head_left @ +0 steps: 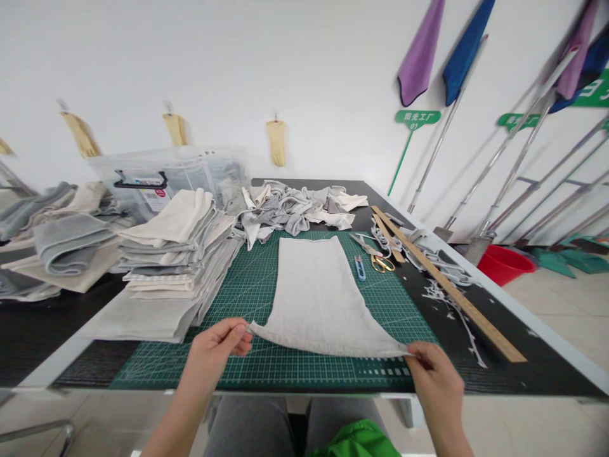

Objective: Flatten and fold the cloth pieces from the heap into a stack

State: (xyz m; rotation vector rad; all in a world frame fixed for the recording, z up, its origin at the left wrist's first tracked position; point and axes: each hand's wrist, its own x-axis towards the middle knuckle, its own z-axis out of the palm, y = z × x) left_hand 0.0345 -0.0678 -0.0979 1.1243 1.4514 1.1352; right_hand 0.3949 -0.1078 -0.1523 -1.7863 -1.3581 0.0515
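Note:
A light grey piece of cloth (316, 292) lies over the green cutting mat (252, 285), its far end flat and its near edge pulled wide. My left hand (223, 339) pinches the near left corner between thumb and fingers. At the near right corner, my right hand (435, 371) is closed on the same cloth. The near edge sags slightly between both hands. Just right of the cloth are blue thread snips (360, 268) and gold-handled scissors (382, 263).
Left of the mat rises a stack of folded cloths (166, 273), with a clear plastic box (190, 171) behind. Crumpled cloths (299, 209) lie at the back. A long wooden ruler (457, 295) and white scraps (442, 295) are on the right. A red bucket (504, 265) stands beyond the table.

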